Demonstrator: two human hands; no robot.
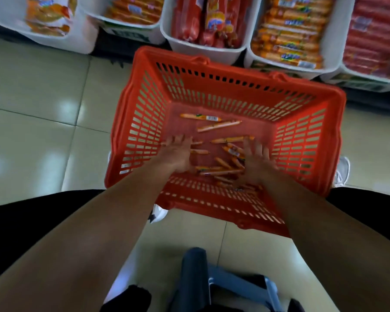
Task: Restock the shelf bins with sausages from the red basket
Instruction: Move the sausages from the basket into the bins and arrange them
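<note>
In the red basket (223,93), my left hand (178,154) and right hand (254,164), fingers spread, rest among loose sausages (200,117) lying flat on its floor; the far two run roughly left-right, the others crisscross.

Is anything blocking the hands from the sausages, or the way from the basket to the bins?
Nothing visible does. The left hand and right hand are inside the open-topped red basket, at the loose sausages. The shelf bins beyond its far rim are uncovered.
</note>
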